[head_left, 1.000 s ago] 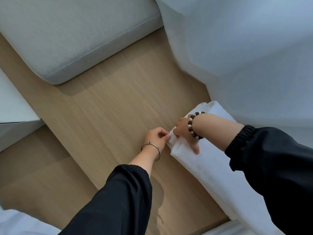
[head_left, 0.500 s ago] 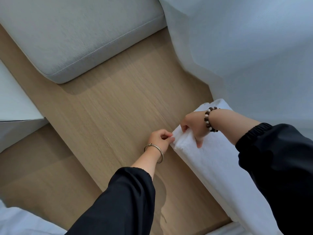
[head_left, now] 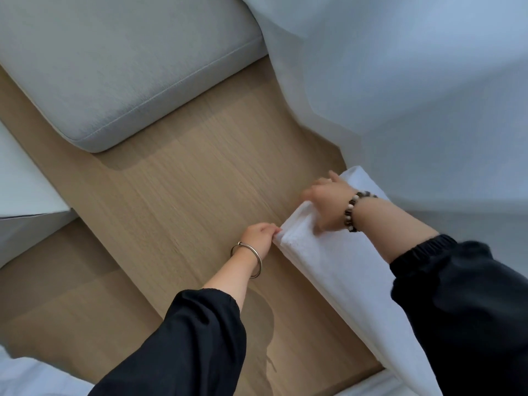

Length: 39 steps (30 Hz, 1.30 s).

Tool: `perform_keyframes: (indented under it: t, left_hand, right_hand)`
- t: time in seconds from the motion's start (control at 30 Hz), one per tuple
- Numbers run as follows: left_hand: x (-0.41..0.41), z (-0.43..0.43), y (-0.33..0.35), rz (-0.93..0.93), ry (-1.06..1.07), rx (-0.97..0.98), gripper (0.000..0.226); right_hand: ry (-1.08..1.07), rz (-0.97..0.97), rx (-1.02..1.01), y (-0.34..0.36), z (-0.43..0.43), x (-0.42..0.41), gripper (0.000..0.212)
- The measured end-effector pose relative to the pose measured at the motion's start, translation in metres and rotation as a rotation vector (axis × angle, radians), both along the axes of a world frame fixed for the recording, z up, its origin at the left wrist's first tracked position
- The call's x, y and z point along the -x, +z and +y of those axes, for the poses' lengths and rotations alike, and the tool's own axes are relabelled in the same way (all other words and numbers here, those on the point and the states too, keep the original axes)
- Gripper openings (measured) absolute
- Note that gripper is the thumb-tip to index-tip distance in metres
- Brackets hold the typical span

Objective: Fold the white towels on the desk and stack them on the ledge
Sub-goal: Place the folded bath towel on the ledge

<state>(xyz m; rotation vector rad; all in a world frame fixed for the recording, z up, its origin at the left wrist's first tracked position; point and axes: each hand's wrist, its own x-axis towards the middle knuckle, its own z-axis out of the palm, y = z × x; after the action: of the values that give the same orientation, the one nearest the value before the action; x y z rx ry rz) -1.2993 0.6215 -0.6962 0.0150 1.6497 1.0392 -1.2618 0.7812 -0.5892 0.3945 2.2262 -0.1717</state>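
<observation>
A white towel (head_left: 337, 270), folded into a long strip, lies on the wooden ledge (head_left: 205, 195) at the right, against the curtain. My left hand (head_left: 261, 234), with a metal bangle on the wrist, pinches the near corner of the towel's end. My right hand (head_left: 328, 201), with a beaded bracelet, lies blurred over the same end, its fingers curled round the far part of the edge. My right sleeve hides the towel's lower stretch.
A grey cushion (head_left: 120, 70) covers the ledge's far left part. White sheer curtain (head_left: 400, 81) hangs along the right side. A lower wooden surface (head_left: 51, 287) lies at the left, with white fabric (head_left: 28, 378) at the bottom left corner.
My right hand has slid farther along the towel's end, away from my left hand, spreading the edge. My left hand keeps its pinch on the corner.
</observation>
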Motion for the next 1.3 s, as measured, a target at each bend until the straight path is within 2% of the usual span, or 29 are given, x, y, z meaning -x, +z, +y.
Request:
perform_keyframes:
  t: [0.07,0.1,0.13,0.17,0.23,0.33,0.47,0.6,0.67,0.73,0.8,0.87,1.0,1.13,1.17,1.2,1.3]
  left_hand:
    - [0.005,0.01,0.017,0.099,0.051,0.024,0.024]
    - [0.005,0.016,0.028,0.218,0.048,0.022,0.024]
    - [0.003,0.024,0.04,0.365,0.016,0.005,0.023]
    - [-0.004,0.033,0.05,0.513,-0.048,-0.03,0.023]
    - [-0.025,0.051,0.063,0.741,-0.286,-0.073,0.033]
    - [-0.04,0.06,0.055,0.884,-0.592,0.05,0.045]
    - [-0.035,0.06,0.038,0.952,-0.632,0.053,0.046]
    - [-0.04,0.063,0.045,1.186,-0.752,0.158,0.058]
    - [-0.047,0.063,0.057,1.39,-0.831,0.074,0.065]
    - [-0.061,0.063,0.063,1.507,-0.963,-0.15,0.061]
    - [-0.071,0.063,0.055,1.462,-1.19,-0.267,0.059]
    - [-0.074,0.064,0.045,1.402,-1.306,-0.24,0.061]
    - [-0.076,0.066,0.046,1.458,-1.326,-0.175,0.061]
    - [-0.105,0.064,0.065,1.426,-1.28,-0.054,0.062]
    - [-0.12,0.062,0.074,1.415,-1.274,-0.103,0.061]
    - [-0.138,0.059,0.083,1.418,-1.26,-0.232,0.059]
    - [-0.201,0.03,0.097,1.383,-1.198,-0.864,0.036]
  right_hand:
    - [-0.387,0.527,-0.082,0.009,0.01,-0.031,0.045]
    - [-0.608,0.749,-0.187,0.012,0.013,-0.049,0.04]
    - [-0.792,0.85,-0.293,0.011,0.014,-0.065,0.037]
    - [-0.906,0.846,-0.356,0.008,0.014,-0.078,0.037]
    - [-0.939,0.711,-0.396,-0.012,0.011,-0.094,0.04]
    - [-0.919,0.707,-0.519,-0.038,0.014,-0.095,0.032]
    - [-0.926,0.721,-0.625,-0.054,0.018,-0.096,0.039]
    - [-0.96,0.782,-0.478,-0.045,0.012,-0.106,0.051]
    - [-1.007,0.809,-0.468,-0.034,0.001,-0.126,0.056]
    - [-1.043,0.711,-0.514,-0.031,-0.019,-0.157,0.057]
    - [-0.984,0.583,-0.494,-0.036,-0.035,-0.189,0.058]
    - [-0.925,0.52,-0.481,-0.042,-0.037,-0.221,0.061]
    - [-1.017,0.444,-0.541,-0.041,-0.031,-0.279,0.064]
    - [-1.068,0.381,-0.527,-0.03,-0.043,-0.322,0.058]
    - [-1.1,0.423,-0.498,-0.026,-0.047,-0.331,0.056]
    - [-1.149,0.503,-0.457,-0.022,-0.051,-0.341,0.054]
    - [-1.407,0.758,-0.358,-0.01,-0.071,-0.377,0.046]
